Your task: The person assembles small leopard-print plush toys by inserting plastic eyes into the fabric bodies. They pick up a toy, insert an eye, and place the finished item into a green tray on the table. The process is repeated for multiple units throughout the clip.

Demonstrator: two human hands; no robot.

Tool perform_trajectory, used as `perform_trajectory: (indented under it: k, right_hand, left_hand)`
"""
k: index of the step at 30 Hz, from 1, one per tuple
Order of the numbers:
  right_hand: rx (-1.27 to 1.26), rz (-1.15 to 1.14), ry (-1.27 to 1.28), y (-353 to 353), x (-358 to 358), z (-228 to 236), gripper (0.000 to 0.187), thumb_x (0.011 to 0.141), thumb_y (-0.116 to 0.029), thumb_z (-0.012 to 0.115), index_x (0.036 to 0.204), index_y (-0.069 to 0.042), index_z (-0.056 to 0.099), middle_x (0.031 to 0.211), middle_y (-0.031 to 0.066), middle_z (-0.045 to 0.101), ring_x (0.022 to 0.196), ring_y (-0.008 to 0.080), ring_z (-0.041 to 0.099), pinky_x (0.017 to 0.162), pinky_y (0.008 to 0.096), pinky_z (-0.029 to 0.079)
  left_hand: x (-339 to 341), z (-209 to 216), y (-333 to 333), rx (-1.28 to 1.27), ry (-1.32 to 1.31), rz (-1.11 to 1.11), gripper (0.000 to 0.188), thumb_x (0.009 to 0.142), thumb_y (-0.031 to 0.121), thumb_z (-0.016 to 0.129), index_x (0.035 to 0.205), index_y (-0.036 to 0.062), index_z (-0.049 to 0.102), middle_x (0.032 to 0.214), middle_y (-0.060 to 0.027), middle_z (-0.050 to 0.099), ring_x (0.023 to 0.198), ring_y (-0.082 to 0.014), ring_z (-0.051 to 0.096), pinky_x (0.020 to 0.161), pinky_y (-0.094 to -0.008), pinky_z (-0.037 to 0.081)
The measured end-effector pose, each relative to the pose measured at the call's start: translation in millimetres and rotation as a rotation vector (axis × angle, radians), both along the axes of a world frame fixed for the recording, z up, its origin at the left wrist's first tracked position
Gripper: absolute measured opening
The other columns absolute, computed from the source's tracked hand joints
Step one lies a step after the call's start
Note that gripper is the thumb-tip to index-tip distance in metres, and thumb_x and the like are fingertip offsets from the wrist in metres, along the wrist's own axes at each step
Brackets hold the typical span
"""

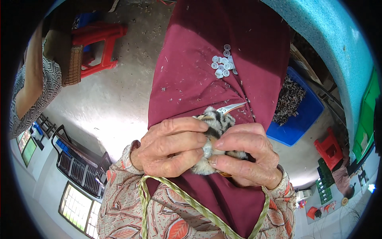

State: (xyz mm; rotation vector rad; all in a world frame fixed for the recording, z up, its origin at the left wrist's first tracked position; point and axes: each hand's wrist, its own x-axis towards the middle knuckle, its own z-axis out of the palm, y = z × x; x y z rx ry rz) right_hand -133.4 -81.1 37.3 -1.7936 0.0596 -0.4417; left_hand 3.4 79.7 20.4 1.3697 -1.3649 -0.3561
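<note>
A small furry plush piece (219,123), patterned in black, white and tan, is held between my two hands over my lap. My left hand (171,145) grips its left side with fingers bent round it. From the right, my right hand (250,153) pinches the fur between thumb and fingers. A white label (230,108) sticks out from the far end of the plush. Whether anything small is inside my fingers is hidden. Beyond it, several white plastic discs (223,63) with centre holes lie on the maroon apron (187,79) across my lap.
At the right stands a blue bin (304,127) filled with mottled furry pieces (289,99). A light-blue table edge (332,36) curves along the upper right. A red stool (105,49) and a seated person (38,83) are at the left. A dark chair (79,167) stands lower left.
</note>
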Motion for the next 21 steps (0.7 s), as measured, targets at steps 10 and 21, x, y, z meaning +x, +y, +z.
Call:
perform_trajectory:
  k: [10, 21]
  right_hand:
    - [-0.03, -0.011, 0.05, -6.9, 2.8, 2.8, 0.027, 0.056, 0.001, 0.074, 0.082, 0.0, 0.067, 0.095, 0.0132, 0.063, 0.082, 0.0265, 0.061, 0.066, 0.0327, 0.055]
    - [0.002, -0.019, 0.041, -10.2, 9.0, 4.2, 0.027, 0.054, 0.001, 0.071, 0.08, 0.0, 0.065, 0.083, 0.0106, 0.062, 0.073, 0.0258, 0.062, 0.059, 0.0303, 0.054]
  left_hand:
    - [3.2, -2.6, -2.2, 0.059, 0.086, -0.013, 0.03, 0.06, -0.005, 0.073, 0.087, -0.0084, 0.059, 0.095, -0.0227, 0.06, 0.083, -0.0387, 0.065, 0.066, -0.0392, 0.058]
    - [-3.7, -6.8, -9.6, -0.014, 0.09, 0.053, 0.031, 0.064, -0.006, 0.066, 0.091, -0.0031, 0.05, 0.092, -0.0195, 0.058, 0.086, -0.0391, 0.062, 0.067, -0.0407, 0.054]
